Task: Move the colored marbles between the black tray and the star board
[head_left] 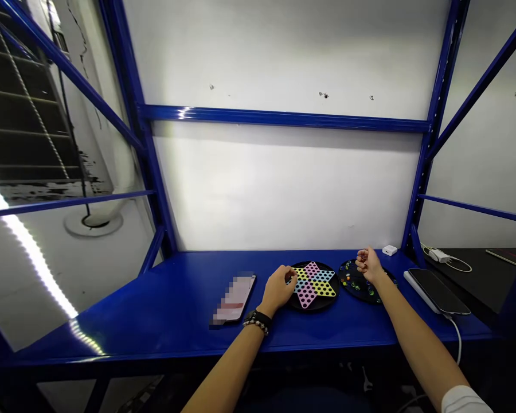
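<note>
A round black Chinese-checkers board [313,285] with a pink, yellow, green and blue star of holes lies on the blue shelf [155,310]. My left hand [278,288] rests at the board's left rim, fingers curled, a pinch at the edge; what it holds is too small to name. Beside the board on the right lies a round black tray [358,284] with several coloured marbles. My right hand [368,264] hovers over that tray, fingers bunched together around something small that I cannot make out.
A phone [234,299] lies face up left of the board. Another phone on a white pad [437,291] with a cable lies at the right. A small white charger [389,250] sits by the back wall. Blue rack posts stand at both sides.
</note>
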`<state>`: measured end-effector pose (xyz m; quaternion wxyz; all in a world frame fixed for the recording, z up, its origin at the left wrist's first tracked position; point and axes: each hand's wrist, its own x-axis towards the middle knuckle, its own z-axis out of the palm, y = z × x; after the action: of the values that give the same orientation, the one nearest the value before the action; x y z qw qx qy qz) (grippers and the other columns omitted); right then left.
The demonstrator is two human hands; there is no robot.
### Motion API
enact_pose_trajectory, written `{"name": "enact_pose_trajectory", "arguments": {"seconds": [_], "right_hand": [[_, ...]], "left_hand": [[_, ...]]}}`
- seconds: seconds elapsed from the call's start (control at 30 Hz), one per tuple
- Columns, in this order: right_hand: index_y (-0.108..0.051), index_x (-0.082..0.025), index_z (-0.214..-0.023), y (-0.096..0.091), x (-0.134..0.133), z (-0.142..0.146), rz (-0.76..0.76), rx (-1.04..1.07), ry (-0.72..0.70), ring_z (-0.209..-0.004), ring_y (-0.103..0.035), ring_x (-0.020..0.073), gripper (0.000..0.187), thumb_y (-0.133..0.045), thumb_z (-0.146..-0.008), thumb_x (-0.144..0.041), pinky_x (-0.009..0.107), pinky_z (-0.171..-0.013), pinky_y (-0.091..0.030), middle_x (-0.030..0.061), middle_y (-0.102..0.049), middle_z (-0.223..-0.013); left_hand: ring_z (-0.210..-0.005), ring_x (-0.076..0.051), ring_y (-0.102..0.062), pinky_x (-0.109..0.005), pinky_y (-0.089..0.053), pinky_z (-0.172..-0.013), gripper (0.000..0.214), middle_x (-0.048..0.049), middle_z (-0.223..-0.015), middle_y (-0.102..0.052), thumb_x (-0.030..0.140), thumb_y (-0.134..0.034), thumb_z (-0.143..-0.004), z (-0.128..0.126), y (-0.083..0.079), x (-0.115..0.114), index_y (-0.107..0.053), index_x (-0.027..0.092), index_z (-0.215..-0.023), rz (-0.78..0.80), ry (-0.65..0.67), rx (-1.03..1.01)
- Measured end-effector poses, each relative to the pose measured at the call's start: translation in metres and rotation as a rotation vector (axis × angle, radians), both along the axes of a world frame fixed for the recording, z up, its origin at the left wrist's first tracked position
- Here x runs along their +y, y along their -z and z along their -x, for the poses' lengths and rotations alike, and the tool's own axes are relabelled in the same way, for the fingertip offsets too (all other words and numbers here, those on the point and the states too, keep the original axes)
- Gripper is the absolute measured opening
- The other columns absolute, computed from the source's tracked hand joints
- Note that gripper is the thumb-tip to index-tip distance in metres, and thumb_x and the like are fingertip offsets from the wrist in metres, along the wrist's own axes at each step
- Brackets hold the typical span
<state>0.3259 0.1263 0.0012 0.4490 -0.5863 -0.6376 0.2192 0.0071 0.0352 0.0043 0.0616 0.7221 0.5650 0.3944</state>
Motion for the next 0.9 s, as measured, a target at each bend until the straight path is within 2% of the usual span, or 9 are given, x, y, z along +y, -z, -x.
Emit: {"name": "enact_pose_trajectory", "arguments": {"seconds": [0.07,0.13,0.23,0.33,0.5,0.7,0.9], "right_hand": [[-0.041,-0.024,-0.062,0.001,-0.005,0.002,-0.012,0.027,-0.009,-0.041,-0.035,0.0121,0.045,-0.028,-0.095,-0.051,0.025,-0.043,-0.034,-0.0037,-0.038,-0.047],[-0.039,-0.024,-0.054,0.003,-0.011,0.009,-0.018,-0.014,-0.036,-0.042,-0.037,0.012,0.049,-0.041,-0.091,-0.055,0.025,-0.046,-0.033,-0.0039,-0.036,-0.044],[-0.047,-0.021,-0.05,0.003,-0.022,0.022,0.014,-0.284,-0.151,-0.052,-0.051,0.0139,0.05,-0.051,-0.089,-0.052,0.025,-0.057,-0.038,-0.0004,-0.051,-0.05],[-0.06,-0.02,-0.059,-0.004,-0.032,0.032,0.042,-0.6,-0.216,-0.068,-0.062,0.0172,0.044,-0.049,-0.093,-0.047,0.025,-0.065,-0.04,0.0043,-0.067,-0.067],[-0.07,-0.02,-0.083,-0.01,-0.042,0.04,0.065,-0.856,-0.184,-0.087,-0.066,0.0214,0.038,-0.044,-0.097,-0.045,0.026,-0.073,-0.042,0.0101,-0.073,-0.093],[-0.071,-0.015,-0.099,-0.005,-0.045,0.049,0.087,-0.931,-0.161,-0.099,-0.066,0.0264,0.045,-0.034,-0.101,-0.04,0.032,-0.083,-0.044,0.0177,-0.071,-0.106],[-0.071,-0.016,-0.094,-0.005,-0.043,0.046,0.098,-0.901,-0.128,-0.096,-0.067,0.0257,0.047,-0.033,-0.102,-0.041,0.031,-0.078,-0.044,0.0143,-0.072,-0.103]], "left_hand": [[-0.08,-0.018,-0.062,-0.029,-0.048,-0.073,0.009,-0.0012,-0.085,-0.065,0.025,-0.051,-0.083,0.0,0.0,0.0,-0.06,0.023,-0.082,0.001,-0.002,-0.002],[-0.081,-0.018,-0.063,-0.029,-0.048,-0.073,0.009,-0.0012,-0.085,-0.065,0.025,-0.052,-0.083,0.0,0.0,0.001,-0.06,0.023,-0.081,0.002,-0.005,-0.002],[-0.08,-0.018,-0.063,-0.028,-0.048,-0.072,0.009,-0.0008,-0.085,-0.066,0.025,-0.053,-0.082,0.001,0.001,0.001,-0.061,0.023,-0.081,0.004,-0.006,0.003],[-0.079,-0.017,-0.063,-0.028,-0.048,-0.072,0.009,-0.0006,-0.084,-0.066,0.026,-0.053,-0.083,0.001,0.003,0.003,-0.061,0.023,-0.081,0.003,-0.007,0.007],[-0.078,-0.017,-0.063,-0.028,-0.047,-0.072,0.008,-0.0003,-0.084,-0.065,0.026,-0.052,-0.082,0.002,0.004,0.004,-0.06,0.023,-0.082,0.003,-0.002,0.01],[-0.078,-0.017,-0.062,-0.028,-0.047,-0.072,0.008,-0.0002,-0.083,-0.065,0.026,-0.052,-0.083,0.001,0.005,0.004,-0.059,0.023,-0.081,0.008,-0.001,0.004],[-0.079,-0.017,-0.062,-0.029,-0.047,-0.073,0.009,-0.001,-0.084,-0.065,0.027,-0.051,-0.083,0.001,0.005,0.004,-0.059,0.023,-0.083,0.021,0.008,0.006]]}}
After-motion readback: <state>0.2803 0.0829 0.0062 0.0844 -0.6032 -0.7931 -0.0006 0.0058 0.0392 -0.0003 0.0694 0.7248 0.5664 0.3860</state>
